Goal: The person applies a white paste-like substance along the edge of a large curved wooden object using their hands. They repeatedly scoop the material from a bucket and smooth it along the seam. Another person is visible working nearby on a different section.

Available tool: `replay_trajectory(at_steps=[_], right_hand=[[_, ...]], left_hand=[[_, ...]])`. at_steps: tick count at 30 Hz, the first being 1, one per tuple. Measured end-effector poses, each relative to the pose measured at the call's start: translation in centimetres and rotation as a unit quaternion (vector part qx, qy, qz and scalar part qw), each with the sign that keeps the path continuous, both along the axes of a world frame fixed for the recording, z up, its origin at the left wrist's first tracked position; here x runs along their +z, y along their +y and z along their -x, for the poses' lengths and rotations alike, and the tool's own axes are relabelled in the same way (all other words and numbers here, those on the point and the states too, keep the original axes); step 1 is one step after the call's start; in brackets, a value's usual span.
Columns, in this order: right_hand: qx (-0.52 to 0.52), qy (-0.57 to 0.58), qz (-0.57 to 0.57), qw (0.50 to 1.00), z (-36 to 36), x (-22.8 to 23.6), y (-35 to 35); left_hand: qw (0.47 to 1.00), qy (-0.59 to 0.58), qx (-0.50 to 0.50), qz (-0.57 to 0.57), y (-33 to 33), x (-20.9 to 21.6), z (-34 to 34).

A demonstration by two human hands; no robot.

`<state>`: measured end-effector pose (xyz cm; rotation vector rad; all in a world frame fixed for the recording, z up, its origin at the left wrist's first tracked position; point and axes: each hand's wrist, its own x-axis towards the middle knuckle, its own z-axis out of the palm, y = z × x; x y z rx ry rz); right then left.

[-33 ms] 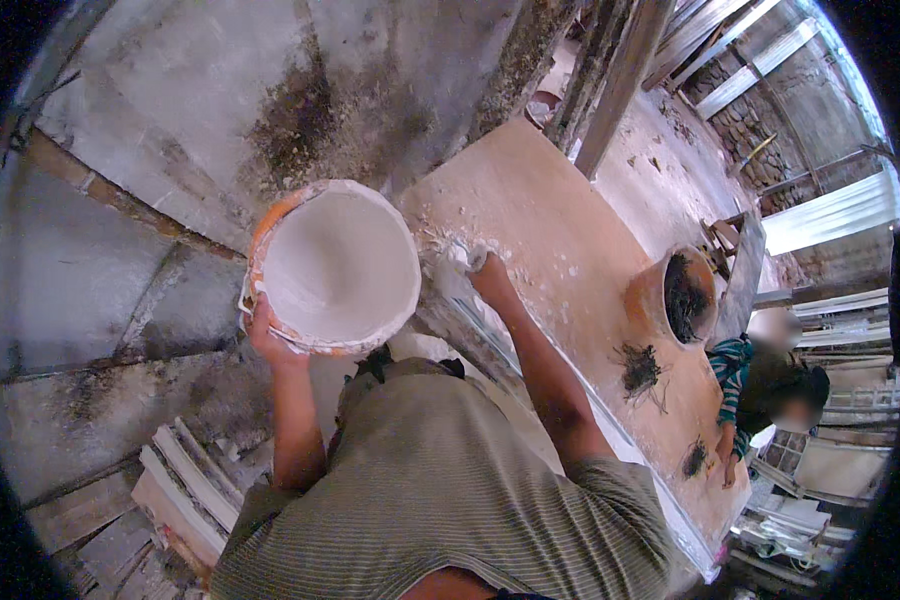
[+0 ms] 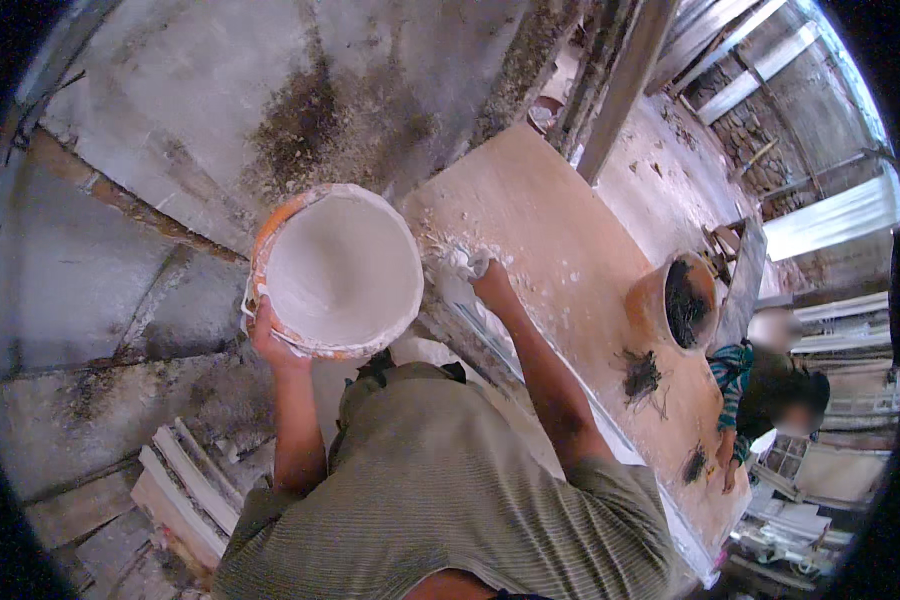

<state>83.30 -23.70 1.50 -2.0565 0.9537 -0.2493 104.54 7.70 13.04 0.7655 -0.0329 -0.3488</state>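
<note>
My left hand (image 2: pixel 273 335) is closed on the rim of an orange bucket (image 2: pixel 282 215). The bucket is tipped so that its mouth faces me, and a white, plaster-like coat (image 2: pixel 340 265) lines its inside and rim. At the near left corner of a tan board, my right hand (image 2: pixel 492 285) is closed round a pale, white-smeared tool (image 2: pixel 480 263). Its kind is hard to make out. White paste and crumbs (image 2: pixel 455 262) lie on the board beside that hand.
Farther right on the tan board (image 2: pixel 540 200) stand an orange bucket of dark fibres (image 2: pixel 686 305) and a dark fibre clump (image 2: pixel 642 374). A co-worker's hand (image 2: pixel 730 475) rests at the board's right edge. Stacked slabs (image 2: pixel 195 485) lie at lower left, and a wooden post (image 2: pixel 625 90) rises behind.
The bucket in my left hand has shifted very slightly to the right. My right hand stays by the paste at the board's corner, still closed.
</note>
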Motion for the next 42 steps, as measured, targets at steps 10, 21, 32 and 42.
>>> replay_trajectory(at_steps=[10, 21, 32, 42], right_hand=[[-0.098, -0.062, 0.116, 0.987, -6.5, 5.6, -3.0], [0.047, -0.173, 0.224, 0.958, -12.9, 14.9, -3.7], [0.132, -0.074, 0.088, 0.985, -12.0, 17.3, -1.8], [0.150, -0.003, 0.290, 0.945, -11.2, 15.4, -1.6]], left_hand=[[0.999, 0.030, 0.012, 0.023, -1.0, 0.6, 0.6], [0.996, 0.065, -0.009, 0.055, -1.8, 1.1, 1.2], [0.998, 0.036, -0.009, 0.052, -2.8, 1.2, 1.4], [0.999, -0.039, 0.005, 0.014, -8.4, 5.1, 4.3]])
